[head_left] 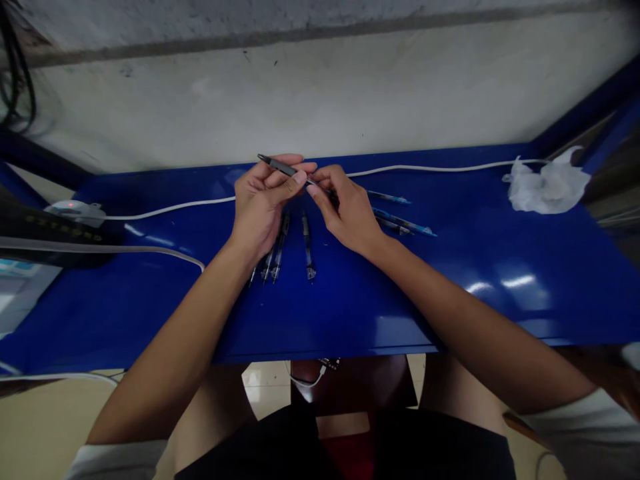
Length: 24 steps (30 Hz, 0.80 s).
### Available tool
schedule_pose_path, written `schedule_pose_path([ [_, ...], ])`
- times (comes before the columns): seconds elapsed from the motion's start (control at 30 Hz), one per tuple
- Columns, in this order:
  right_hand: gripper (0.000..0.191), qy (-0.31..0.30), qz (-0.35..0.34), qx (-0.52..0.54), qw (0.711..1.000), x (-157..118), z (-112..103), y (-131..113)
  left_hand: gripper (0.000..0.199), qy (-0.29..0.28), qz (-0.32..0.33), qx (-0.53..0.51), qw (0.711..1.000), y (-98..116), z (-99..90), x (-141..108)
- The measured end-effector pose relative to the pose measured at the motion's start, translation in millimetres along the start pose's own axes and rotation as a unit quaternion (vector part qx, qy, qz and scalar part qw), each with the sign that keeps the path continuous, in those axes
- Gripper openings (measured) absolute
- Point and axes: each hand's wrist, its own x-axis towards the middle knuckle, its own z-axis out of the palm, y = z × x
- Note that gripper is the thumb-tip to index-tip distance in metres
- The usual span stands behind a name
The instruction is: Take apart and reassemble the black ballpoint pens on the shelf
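A dark grey pen (pixel 285 169) lies across my left hand (pixel 263 207), pinched between thumb and fingers. Its tip points to the far left. My right hand (pixel 347 212) pinches the other end of the same pen, and the fingertips of both hands nearly meet over it. Below my hands, several clear pens with dark parts lie on the blue table, including one (pixel 308 247) standing apart from the rest. To the right of my right hand lie several blue pens, among them one (pixel 404 223) partly hidden by that hand.
The blue metal table (pixel 320 320) stands against a pale concrete wall (pixel 310 100). A white cable (pixel 440 168) runs along its back edge to a crumpled white plastic bag (pixel 549 187). A black device (pixel 50 230) sits at the left end, with a grey cable (pixel 125 248).
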Motion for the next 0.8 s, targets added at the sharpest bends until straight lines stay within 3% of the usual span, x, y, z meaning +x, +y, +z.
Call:
schedule_pose_path([
  [0.27, 0.031, -0.007, -0.001, 0.007, 1.0, -0.3, -0.1, 1.0, 0.029, 0.013, -0.013, -0.01, 1.0, 0.6, -0.5, -0.4],
  [0.53, 0.03, -0.011, 0.004, 0.021, 1.0, -0.2, -0.8, -0.7, 0.02, 0.002, -0.004, 0.006, 1.0, 1.0, -1.1, -1.4],
  [0.8, 0.031, -0.009, 0.015, 0.021, 1.0, 0.1, -0.4, -0.5, 0.027, 0.014, -0.014, 0.005, 1.0, 1.7, -0.1, -0.9],
])
